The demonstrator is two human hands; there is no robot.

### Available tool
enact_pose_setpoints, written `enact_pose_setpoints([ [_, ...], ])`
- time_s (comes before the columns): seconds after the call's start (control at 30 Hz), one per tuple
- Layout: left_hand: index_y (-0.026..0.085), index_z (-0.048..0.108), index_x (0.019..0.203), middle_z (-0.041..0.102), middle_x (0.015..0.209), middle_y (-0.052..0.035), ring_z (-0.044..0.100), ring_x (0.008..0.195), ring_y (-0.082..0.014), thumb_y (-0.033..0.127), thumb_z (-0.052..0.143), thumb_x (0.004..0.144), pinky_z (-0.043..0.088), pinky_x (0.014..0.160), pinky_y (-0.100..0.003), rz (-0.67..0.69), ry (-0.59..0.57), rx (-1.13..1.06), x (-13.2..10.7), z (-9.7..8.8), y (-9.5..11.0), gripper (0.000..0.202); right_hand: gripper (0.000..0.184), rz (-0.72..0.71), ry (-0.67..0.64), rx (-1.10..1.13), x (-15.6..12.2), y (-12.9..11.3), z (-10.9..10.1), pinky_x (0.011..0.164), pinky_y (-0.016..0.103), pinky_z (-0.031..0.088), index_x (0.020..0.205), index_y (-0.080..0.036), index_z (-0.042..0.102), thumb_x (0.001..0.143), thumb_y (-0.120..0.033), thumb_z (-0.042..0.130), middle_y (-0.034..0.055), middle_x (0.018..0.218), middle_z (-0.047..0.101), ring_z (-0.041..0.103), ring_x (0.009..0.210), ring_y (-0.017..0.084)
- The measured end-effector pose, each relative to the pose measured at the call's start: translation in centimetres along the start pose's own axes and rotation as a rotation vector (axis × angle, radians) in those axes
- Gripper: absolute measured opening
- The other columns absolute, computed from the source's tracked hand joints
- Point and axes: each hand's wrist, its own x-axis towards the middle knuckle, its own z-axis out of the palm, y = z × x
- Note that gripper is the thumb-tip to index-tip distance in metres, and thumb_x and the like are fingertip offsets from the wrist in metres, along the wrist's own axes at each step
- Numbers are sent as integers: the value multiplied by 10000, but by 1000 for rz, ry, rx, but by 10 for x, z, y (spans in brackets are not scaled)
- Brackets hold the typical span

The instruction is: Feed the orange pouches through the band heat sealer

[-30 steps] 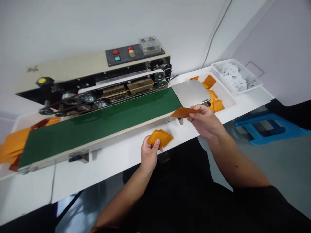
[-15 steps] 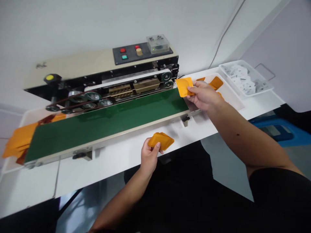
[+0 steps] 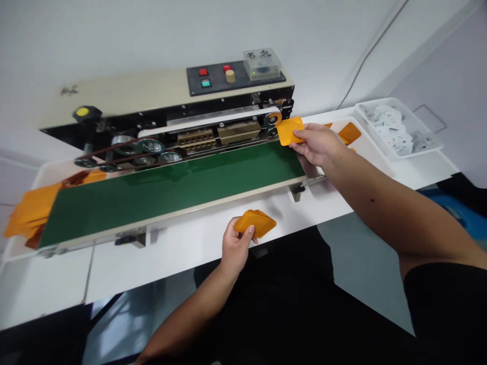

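My right hand (image 3: pixel 317 144) pinches a flat orange pouch (image 3: pixel 289 131) and holds it at the right-hand intake of the band sealer (image 3: pixel 167 109), right beside the roller above the green conveyor belt (image 3: pixel 171 190). My left hand (image 3: pixel 236 248) is closed on a small stack of orange pouches (image 3: pixel 255 223) near the front edge of the white table (image 3: pixel 182 248).
A white tray with more orange pouches (image 3: pixel 349 133) sits behind my right wrist. A clear bin of small white packets (image 3: pixel 395 132) stands at the far right. Sealed orange pouches (image 3: pixel 32 213) pile up at the belt's left end. A blue stool (image 3: pixel 464 210) is on the floor.
My right hand has carried the single pouch from the table's front edge up and left to the sealer's intake. The left hand has stayed with its stack.
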Motion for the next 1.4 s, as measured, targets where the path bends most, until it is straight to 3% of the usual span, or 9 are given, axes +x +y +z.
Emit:
enact_pose_setpoints([
  [0.2, 208, 626, 1066, 722, 848, -1, 664, 644, -146, 530, 876, 905, 542, 634, -288, 3, -21, -1, -1, -3, 0, 438, 187, 57, -52, -5, -4, -5, 15, 608, 246, 675, 910, -196, 608, 969, -81, 742, 95, 929, 751, 771, 737, 169],
  [0.3, 208, 631, 1056, 721, 831, 3, 662, 630, -144, 539, 882, 895, 546, 638, -288, 3, -19, 3, -1, -3, 0, 446, 172, 51, -80, -38, -9, -9, 15, 605, 225, 657, 946, -204, 610, 999, -192, 773, 79, 913, 743, 771, 736, 160],
  [0.4, 208, 631, 1034, 716, 812, 11, 661, 610, -142, 553, 891, 878, 551, 641, -290, 0, -5, 8, -2, -3, 0, 459, 304, -52, -58, -68, -26, -7, 6, 599, 220, 631, 976, -234, 597, 944, -359, 873, 28, 901, 701, 761, 722, 149],
  [0.57, 204, 636, 1044, 726, 854, -1, 669, 616, -141, 549, 897, 872, 555, 619, -283, -14, -3, -10, -4, -4, -2, 466, 342, -236, -52, -96, -107, 28, -15, 541, 232, 557, 987, -266, 637, 898, -510, 860, -12, 874, 664, 671, 635, 121],
  [0.63, 203, 641, 1065, 735, 901, -12, 680, 640, -145, 548, 900, 869, 570, 616, -284, -23, -10, -29, -5, -1, -2, 474, 273, -214, -186, -189, -146, 54, -20, 553, 268, 560, 1008, -265, 711, 898, -474, 849, 11, 860, 684, 644, 646, 143],
  [0.77, 200, 653, 1132, 752, 1035, -47, 724, 788, -175, 533, 900, 871, 605, 621, -274, -55, -42, -110, -5, 13, 5, 490, 380, -107, -430, -289, -196, 100, -18, 701, 313, 612, 1199, -290, 815, 844, -403, 884, 73, 1163, 754, 712, 940, 209],
  [0.97, 212, 674, 1204, 758, 1107, -57, 763, 904, -193, 555, 940, 810, 658, 660, -266, -135, -65, -187, 0, 37, 25, 586, 270, -36, -286, -25, -198, 118, -5, 553, 282, 492, 888, -240, 843, 830, -498, 895, 39, 907, 716, 584, 690, 152],
  [1.23, 205, 708, 1201, 769, 1158, -80, 764, 952, -203, 530, 959, 789, 653, 662, -246, -33, -39, -154, 10, 49, 39, 582, 363, -34, -131, 46, -191, 104, -7, 545, 252, 478, 796, -201, 768, 711, -482, 982, 9, 740, 684, 567, 632, 127],
  [1.4, 201, 679, 1147, 776, 1055, -53, 777, 877, -190, 534, 951, 805, 655, 642, -243, -31, -24, -164, 15, 49, 43, 550, 429, 11, -147, 124, -191, 104, -7, 514, 228, 474, 848, -194, 767, 641, -458, 1035, -6, 760, 697, 573, 611, 109],
])
